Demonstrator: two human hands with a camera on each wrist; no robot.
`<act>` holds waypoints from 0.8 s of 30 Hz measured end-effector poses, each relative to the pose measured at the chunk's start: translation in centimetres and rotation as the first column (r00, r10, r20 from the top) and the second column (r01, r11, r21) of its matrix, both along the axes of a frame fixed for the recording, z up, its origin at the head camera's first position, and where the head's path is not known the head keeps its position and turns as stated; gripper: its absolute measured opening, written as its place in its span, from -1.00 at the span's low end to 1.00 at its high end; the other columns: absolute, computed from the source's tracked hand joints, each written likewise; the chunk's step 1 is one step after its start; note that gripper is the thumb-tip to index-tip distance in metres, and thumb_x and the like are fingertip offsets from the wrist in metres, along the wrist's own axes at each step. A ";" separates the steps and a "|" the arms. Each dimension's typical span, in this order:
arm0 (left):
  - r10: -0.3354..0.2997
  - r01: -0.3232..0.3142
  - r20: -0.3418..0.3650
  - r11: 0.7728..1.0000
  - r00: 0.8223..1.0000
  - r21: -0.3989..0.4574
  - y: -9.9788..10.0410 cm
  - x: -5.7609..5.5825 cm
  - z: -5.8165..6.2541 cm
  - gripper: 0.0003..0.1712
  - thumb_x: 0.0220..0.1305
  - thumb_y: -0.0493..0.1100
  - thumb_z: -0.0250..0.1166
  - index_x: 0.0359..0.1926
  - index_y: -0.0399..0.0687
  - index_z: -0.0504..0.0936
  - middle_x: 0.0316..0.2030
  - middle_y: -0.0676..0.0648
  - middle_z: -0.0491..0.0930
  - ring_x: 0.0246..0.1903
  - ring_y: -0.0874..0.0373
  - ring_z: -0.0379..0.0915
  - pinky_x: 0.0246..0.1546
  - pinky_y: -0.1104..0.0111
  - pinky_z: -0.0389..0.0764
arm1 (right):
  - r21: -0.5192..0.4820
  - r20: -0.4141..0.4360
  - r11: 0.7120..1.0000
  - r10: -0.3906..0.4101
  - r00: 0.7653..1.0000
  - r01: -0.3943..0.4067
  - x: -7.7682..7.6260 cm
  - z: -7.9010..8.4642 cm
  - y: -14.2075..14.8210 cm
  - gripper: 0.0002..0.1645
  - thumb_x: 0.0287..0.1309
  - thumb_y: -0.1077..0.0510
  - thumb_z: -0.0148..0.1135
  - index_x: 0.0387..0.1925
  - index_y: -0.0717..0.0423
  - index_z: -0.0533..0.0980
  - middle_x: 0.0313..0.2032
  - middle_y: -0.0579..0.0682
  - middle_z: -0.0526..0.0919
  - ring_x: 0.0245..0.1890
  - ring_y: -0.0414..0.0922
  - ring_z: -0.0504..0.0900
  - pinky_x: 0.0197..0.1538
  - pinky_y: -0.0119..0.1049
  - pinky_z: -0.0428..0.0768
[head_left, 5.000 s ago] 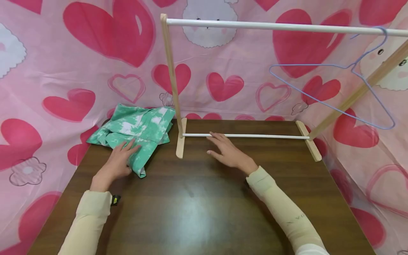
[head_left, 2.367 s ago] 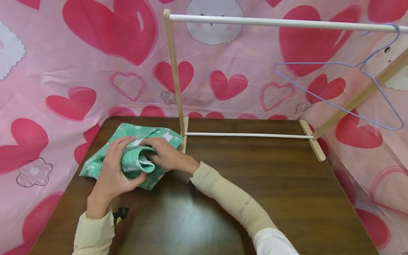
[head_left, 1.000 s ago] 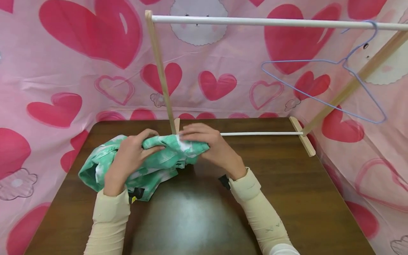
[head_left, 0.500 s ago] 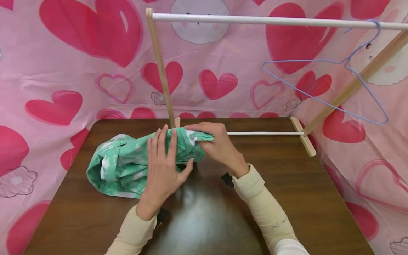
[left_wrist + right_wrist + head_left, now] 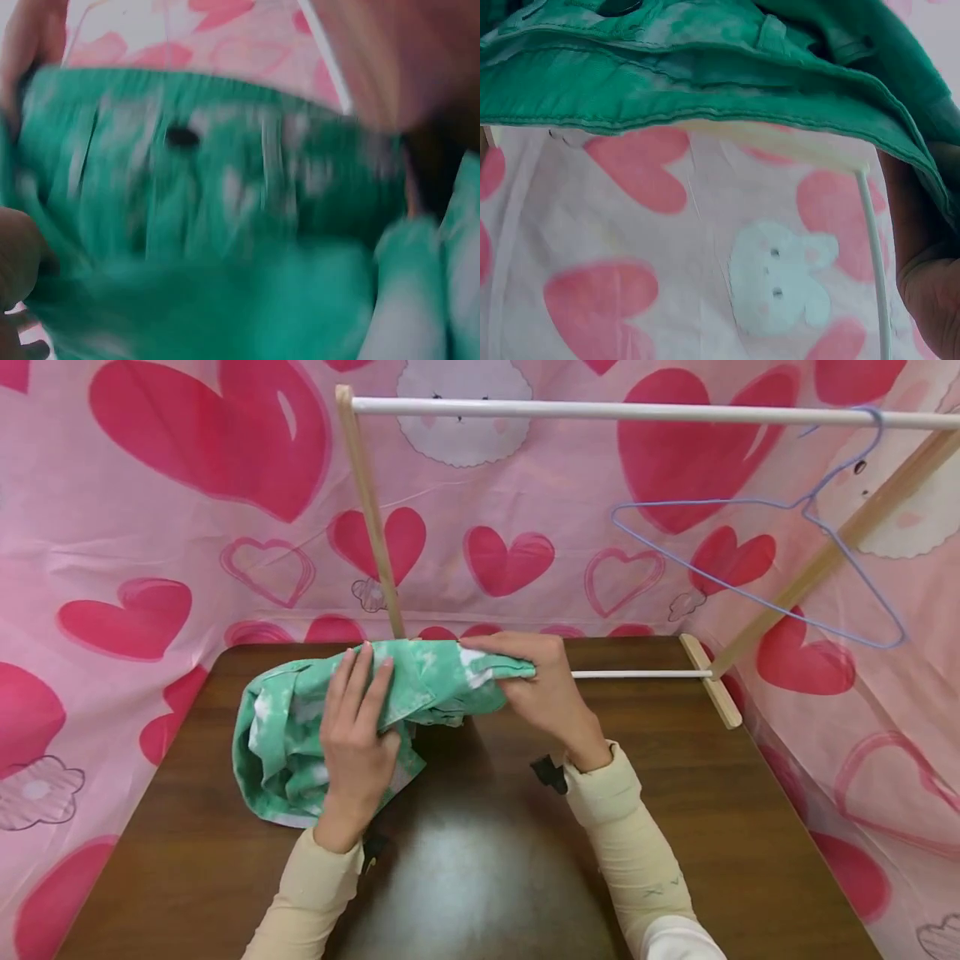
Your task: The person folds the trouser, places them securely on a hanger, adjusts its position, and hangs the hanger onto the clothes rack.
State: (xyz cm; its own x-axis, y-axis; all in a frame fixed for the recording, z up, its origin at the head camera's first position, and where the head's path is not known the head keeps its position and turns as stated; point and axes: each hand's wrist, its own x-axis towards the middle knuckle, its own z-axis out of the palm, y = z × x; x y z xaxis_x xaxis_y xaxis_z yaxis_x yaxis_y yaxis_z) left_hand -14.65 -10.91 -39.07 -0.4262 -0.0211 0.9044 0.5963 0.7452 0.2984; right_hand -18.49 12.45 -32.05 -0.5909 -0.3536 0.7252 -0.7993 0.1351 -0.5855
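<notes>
Green-and-white tie-dye shorts are held in a loose fold above the left part of the table. My right hand pinches the right end of their waistband; its fingers are partly hidden by the cloth. My left hand lies on the near side of the shorts, fingers stretched straight up over the cloth. At the far left, one opening gapes. The left wrist view, blurred, shows the waistband of the shorts with belt loops and a dark oval spot. In the right wrist view the waistband edge hangs in a curve.
Behind the shorts stands a wooden rack with a white top rail, a wooden left post and a low white bar. A blue wire hanger hangs from the rail at right. Pink heart-print cloth lines the walls.
From lying at the left, the shorts were picked up, turned and stretched rightward. The right hand came over to grip one end. The left hand shifted from grasping to lying flat on them.
</notes>
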 end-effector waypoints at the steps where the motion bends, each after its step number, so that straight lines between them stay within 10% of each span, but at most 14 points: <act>1: 0.002 -0.001 -0.024 1.000 1.000 0.022 -0.4 -0.1 0.3 -0.10 -0.20 -0.74 -0.02 0.23 -0.20 0.63 0.28 -0.24 0.55 0.31 -0.27 0.41 0.41 0.04 0.35 | -0.007 0.001 1.000 -0.013 1.000 0.013 0.0 0.2 0.4 -0.60 0.15 0.52 0.19 -0.03 0.24 0.72 -0.10 0.10 0.79 -0.05 -0.07 0.76 0.08 -0.24 0.67; 9: -0.079 0.078 0.000 0.984 0.997 0.160 -3.1 0.0 2.7 -0.43 0.00 -0.63 0.05 -0.05 -0.25 0.79 -0.06 -0.19 0.76 -0.03 -0.19 0.65 0.16 0.33 0.53 | 0.014 -0.015 0.999 -0.030 0.999 0.031 -0.3 1.2 1.7 -0.60 0.14 0.52 0.24 -0.03 0.22 0.73 -0.06 0.11 0.78 0.01 -0.05 0.75 0.12 -0.22 0.66; 19: -0.241 0.237 -0.018 0.935 0.970 0.265 -6.0 0.0 10.5 -0.79 0.13 -0.44 0.35 -0.21 -0.29 0.82 -0.25 -0.23 0.79 -0.16 0.24 0.73 0.05 0.42 0.63 | -0.043 -0.085 0.999 -0.011 0.996 0.008 0.0 2.7 2.2 -0.66 0.15 0.50 0.28 -0.06 0.25 0.73 -0.13 0.12 0.79 -0.12 -0.11 0.77 -0.03 -0.28 0.69; 24: -0.239 0.210 0.139 0.958 0.961 0.197 -6.1 0.2 10.3 -0.73 0.25 -0.45 0.25 -0.09 -0.27 0.78 -0.19 -0.19 0.77 -0.18 0.34 0.64 -0.02 0.57 0.55 | -0.045 -0.097 0.999 -0.001 0.995 -0.004 0.1 2.7 3.0 -0.66 0.15 0.50 0.23 -0.09 0.23 0.74 -0.17 0.12 0.80 -0.14 -0.12 0.77 -0.08 -0.30 0.68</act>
State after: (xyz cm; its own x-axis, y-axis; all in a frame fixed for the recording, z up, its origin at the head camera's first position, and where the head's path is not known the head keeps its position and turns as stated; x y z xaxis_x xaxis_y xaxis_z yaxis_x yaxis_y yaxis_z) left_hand -14.48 -16.96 -28.76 -0.5772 -0.0625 0.8142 0.6758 0.5232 0.5192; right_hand -18.43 15.41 -29.39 -0.5166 -0.3203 0.7941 -0.8528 0.1090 -0.5108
